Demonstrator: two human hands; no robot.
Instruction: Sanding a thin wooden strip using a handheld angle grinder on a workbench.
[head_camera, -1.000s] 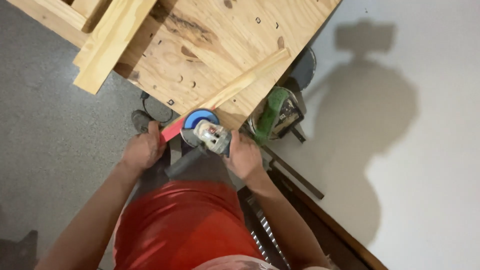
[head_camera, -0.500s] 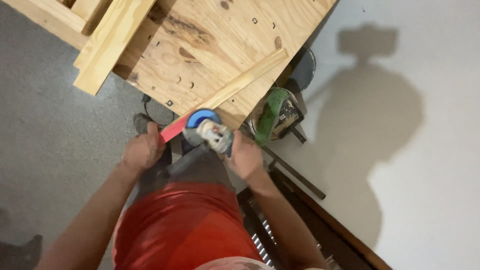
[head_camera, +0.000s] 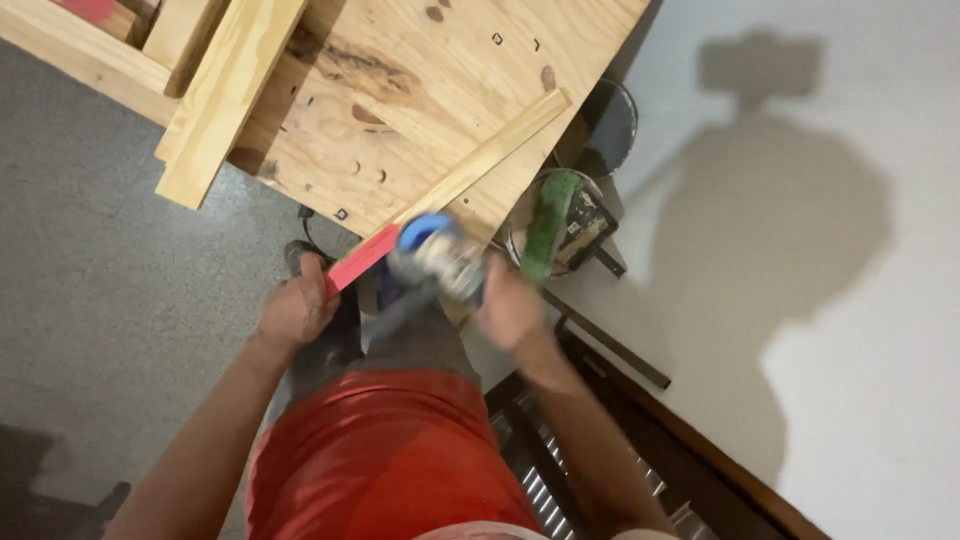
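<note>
Shifted up-right since the earlier frame: grinder, both hands, strip.
Left hand grip pinched red end of wooden strip; long axis ran up-right across desk; right hand closed around grinder, beside strip, blurred.

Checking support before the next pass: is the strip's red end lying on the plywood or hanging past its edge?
Hanging past: the red end overhangs the plywood, gripped by the left hand.

The broad pale plywood sheet looked matt and knotty, its grain streaked dark. The long thin wooden strip was smooth, its near end painted glossy red. The blue-disced power grinder showed grey metal and plastic. The grey floor looked rough and speckled.
</note>
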